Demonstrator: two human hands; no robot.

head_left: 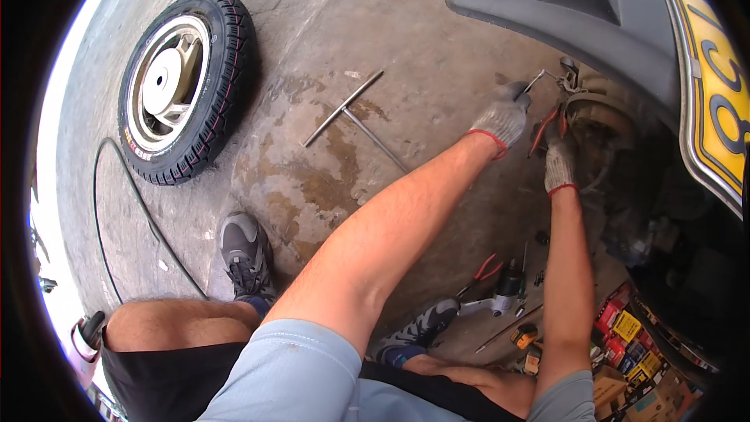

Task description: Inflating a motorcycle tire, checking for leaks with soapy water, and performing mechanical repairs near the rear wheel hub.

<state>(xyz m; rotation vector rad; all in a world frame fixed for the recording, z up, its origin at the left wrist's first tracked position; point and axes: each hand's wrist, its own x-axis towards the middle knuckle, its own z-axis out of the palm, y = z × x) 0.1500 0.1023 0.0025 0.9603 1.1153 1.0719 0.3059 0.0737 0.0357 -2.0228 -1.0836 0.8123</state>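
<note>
squatting by the scooter, a thin metal rod was gripped in the left hand at the hub, to steady it. red pliers were squeezed in the right hand. the wheel lay well apart.

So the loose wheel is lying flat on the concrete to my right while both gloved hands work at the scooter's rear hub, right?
Not quite: the head view shows the loose wheel lying flat on the concrete to your left, not right. Both gloved hands, left and right, do work at the scooter's rear hub.
</note>
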